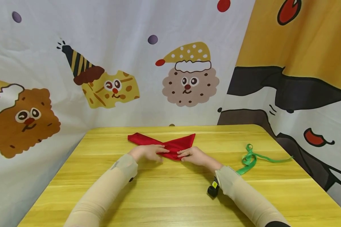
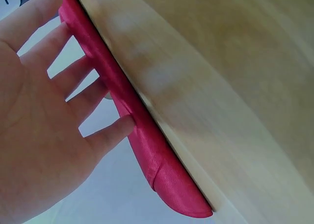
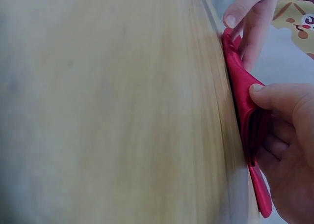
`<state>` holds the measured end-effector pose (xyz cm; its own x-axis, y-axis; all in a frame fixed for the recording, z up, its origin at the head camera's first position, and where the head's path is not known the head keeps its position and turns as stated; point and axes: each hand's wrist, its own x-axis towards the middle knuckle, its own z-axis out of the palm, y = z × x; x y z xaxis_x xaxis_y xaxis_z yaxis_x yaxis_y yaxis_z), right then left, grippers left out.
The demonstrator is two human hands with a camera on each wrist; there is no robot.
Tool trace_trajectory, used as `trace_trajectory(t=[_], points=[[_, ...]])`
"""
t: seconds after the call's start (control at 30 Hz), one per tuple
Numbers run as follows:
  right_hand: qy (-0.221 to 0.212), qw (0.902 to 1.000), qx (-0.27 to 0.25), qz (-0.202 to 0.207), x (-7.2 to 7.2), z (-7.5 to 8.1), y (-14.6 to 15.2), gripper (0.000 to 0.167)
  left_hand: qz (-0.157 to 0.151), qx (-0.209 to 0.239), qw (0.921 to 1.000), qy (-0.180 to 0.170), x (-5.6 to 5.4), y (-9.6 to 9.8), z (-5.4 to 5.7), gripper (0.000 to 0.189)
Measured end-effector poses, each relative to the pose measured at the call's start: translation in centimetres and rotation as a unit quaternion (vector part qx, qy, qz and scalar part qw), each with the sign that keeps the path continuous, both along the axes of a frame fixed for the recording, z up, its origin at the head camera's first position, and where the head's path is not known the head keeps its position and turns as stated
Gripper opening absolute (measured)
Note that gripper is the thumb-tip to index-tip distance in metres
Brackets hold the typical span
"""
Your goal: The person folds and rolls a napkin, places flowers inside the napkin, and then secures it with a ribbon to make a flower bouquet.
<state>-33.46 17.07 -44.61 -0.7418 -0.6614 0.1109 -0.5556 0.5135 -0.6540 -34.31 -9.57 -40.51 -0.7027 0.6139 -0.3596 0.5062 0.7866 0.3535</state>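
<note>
Arms [image 1: 102, 192] angled inward, left hand [image 1: 149, 152] spread, right hand [image 1: 197, 156] curled

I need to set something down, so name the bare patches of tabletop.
Bare table lies between the sleeves and between the red cloth and green ribbon. Crowded: where left hand and right hand touch the cloth.

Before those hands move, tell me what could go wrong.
The red cloth might unfold if the right hand, pinching its layers, lets go. The left hand only touches it with extended fingers, so that side could slip. The right sleeve could drag the green ribbon beside it.
</note>
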Motion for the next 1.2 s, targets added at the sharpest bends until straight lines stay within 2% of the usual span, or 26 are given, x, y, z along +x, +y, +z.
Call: trace_trajectory(t=[0.2, 0.4, 0.53, 0.67, 0.8, 0.93, 1.07, 1.13, 1.2], points=[[-0.040, 0.9985, -0.031, -0.019, 0.3, 0.1, 0.0, 0.022, -0.005, 0.003, 1.0000, -0.003, 0.2, -0.3, 0.0, 0.059], [-0.084, 0.9939, -0.065, -0.032, 0.6, 0.6, 0.3, 0.024, -0.016, 0.012, 0.9995, 0.024, 0.6, -0.3, 0.3, 0.057], [-0.123, 0.9876, -0.083, -0.051, 0.8, 0.6, 0.5, 0.025, -0.014, 0.026, 0.9986, 0.043, 0.8, -0.3, 0.4, 0.053], [-0.168, 0.9774, -0.108, -0.069, 0.9, 0.5, 0.6, 0.027, -0.003, 0.033, 0.9974, 0.065, 0.9, -0.3, 0.3, 0.049], [-0.223, 0.9617, -0.144, -0.071, 0.9, 0.5, 0.8, 0.029, 0.002, 0.042, 0.9958, 0.081, 1.0, -0.4, 0.3, 0.044], [-0.290, 0.9358, -0.191, -0.058, 0.9, 0.5, 0.9, 0.031, -0.005, 0.052, 0.9940, 0.096, 1.0, -0.5, 0.3, 0.035], [-0.340, 0.9105, -0.229, -0.052, 1.0, 0.5, 1.1, 0.029, -0.017, 0.053, 0.9925, 0.109, 1.2, -0.6, 0.6, 0.017], [-0.357, 0.9008, -0.243, -0.047, 1.1, 0.6, 1.1, 0.027, -0.029, 0.056, 0.9916, 0.113, 1.2, -0.7, 0.9, 0.004], [-0.371, 0.8926, -0.252, -0.043, 1.2, 0.7, 1.0, 0.026, -0.041, 0.055, 0.9910, 0.115, 1.2, -0.7, 1.2, 0.006]])
